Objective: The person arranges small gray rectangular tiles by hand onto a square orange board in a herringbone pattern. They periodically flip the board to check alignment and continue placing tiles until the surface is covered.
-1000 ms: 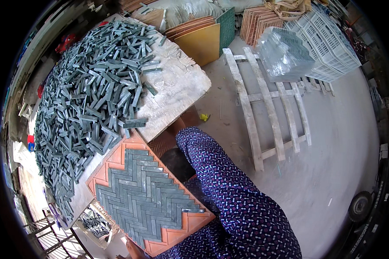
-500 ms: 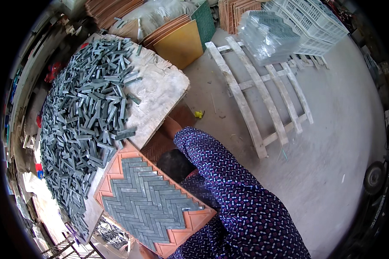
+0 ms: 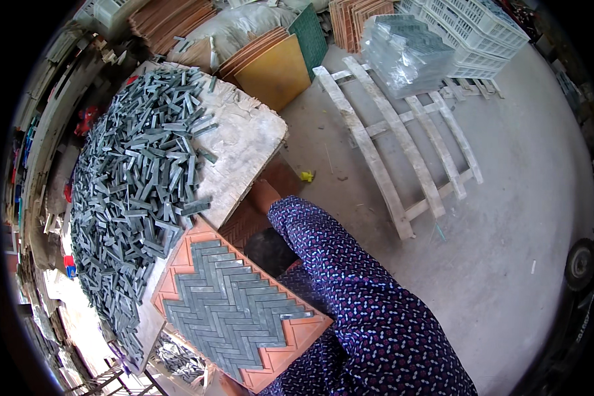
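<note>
A: Right arm in the patterned blue sleeve (image 3: 369, 297) reaches out over the edge of the worktable (image 3: 244, 148), and the right hand (image 3: 263, 196) shows only as a bit of skin past the cuff, down below the table edge.

B: Fingers spread or pressed together?

A: Can't tell. The fingers are hidden behind the board edge and the sleeve. The hand sits against some reddish-brown sheets (image 3: 247, 221) stacked under the table; whether it grips one is not visible.

B: And the left hand?

A: Not visible anywhere in the head view.

B: Where's the mould?

A: The orange tray (image 3: 303, 330) lies on the near end of the table, tilted to the view, just beside the sleeve. It's filled with grey strips (image 3: 234, 303) laid in a herringbone pattern, nearly covering it, orange zigzag edges showing on the sides.

B: Loose stock?

A: A big heap of grey tile strips (image 3: 132, 191) covers the left part of the table, touching the tray's far corner. The bare pale board shows on the right.

B: Beyond the table?

A: A white wooden pallet (image 3: 402, 152) flat on the concrete floor, a stack of clear-wrapped sheets (image 3: 402, 46) on its far end, white plastic crates (image 3: 472, 26) behind, and a yellow board (image 3: 274, 76) leaning near the table.
</note>
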Demonstrator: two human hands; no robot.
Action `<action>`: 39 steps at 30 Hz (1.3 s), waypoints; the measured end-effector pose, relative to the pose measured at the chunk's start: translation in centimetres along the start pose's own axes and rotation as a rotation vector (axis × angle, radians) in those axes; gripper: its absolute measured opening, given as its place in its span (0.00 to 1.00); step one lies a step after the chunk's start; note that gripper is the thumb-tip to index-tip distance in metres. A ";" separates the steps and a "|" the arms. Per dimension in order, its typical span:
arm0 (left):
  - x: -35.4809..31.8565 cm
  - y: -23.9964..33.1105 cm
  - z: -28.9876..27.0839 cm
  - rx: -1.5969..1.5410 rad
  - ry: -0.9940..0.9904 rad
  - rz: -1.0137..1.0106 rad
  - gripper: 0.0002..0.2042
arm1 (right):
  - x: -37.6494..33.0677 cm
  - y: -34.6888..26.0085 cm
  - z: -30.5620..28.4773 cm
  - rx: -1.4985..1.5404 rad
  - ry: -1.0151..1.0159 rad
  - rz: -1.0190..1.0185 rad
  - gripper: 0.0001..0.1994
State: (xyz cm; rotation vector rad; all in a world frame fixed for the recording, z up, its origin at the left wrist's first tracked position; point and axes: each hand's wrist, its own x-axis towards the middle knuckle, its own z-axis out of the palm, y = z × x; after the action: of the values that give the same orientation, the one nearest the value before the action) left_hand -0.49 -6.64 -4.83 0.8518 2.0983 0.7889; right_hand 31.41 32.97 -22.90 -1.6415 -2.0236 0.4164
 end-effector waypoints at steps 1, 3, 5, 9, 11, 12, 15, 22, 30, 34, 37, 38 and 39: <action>0.3 0.1 0.0 0.000 -0.008 0.006 0.30 | 0.0 0.3 -1.3 -0.006 0.089 0.017 0.16; 0.7 0.4 0.1 0.003 -0.014 0.022 0.30 | 0.2 1.5 -3.5 -0.014 0.261 0.055 0.17; 0.8 0.6 0.2 0.011 -0.016 0.027 0.30 | 0.8 3.7 -4.3 -0.131 0.238 0.181 0.18; 1.0 0.5 0.4 0.014 -0.025 0.015 0.29 | 1.8 4.7 -6.4 -0.059 0.026 0.254 0.20; 1.0 1.0 0.6 0.022 -0.029 0.023 0.28 | 3.8 6.3 -4.1 -0.122 0.155 0.152 0.21; 0.9 1.0 0.4 0.026 -0.025 0.020 0.28 | 4.3 6.2 -4.1 -0.099 0.207 0.120 0.20; 0.8 0.9 0.6 0.033 -0.022 0.023 0.28 | 4.2 6.1 -4.1 0.061 0.353 0.093 0.20; 0.0 0.9 0.6 0.028 -0.004 0.012 0.27 | 2.7 6.1 -4.7 -0.057 0.185 0.056 0.19; 0.9 0.8 1.0 0.003 -0.020 0.046 0.26 | 0.3 4.4 -3.8 -0.470 -0.151 -0.007 0.12; 1.5 1.0 1.3 -0.018 -0.034 0.082 0.26 | -1.2 3.3 -1.1 -0.168 -0.227 -0.083 0.11; 1.1 0.4 1.3 -0.043 -0.033 0.130 0.26 | -2.4 1.9 -1.5 -0.063 -0.160 0.019 0.10; 0.9 0.2 1.1 -0.056 -0.037 0.159 0.26 | -2.5 2.0 -2.3 -0.133 -0.190 -0.039 0.10; 0.7 0.0 1.0 -0.068 -0.037 0.186 0.26 | -2.5 2.2 -3.5 -0.200 -0.218 -0.099 0.10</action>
State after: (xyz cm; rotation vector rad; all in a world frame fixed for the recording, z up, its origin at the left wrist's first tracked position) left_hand -0.10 -5.85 -5.64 1.0265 1.9684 0.9291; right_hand 35.54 30.73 -21.59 -1.6638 -2.3637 0.3814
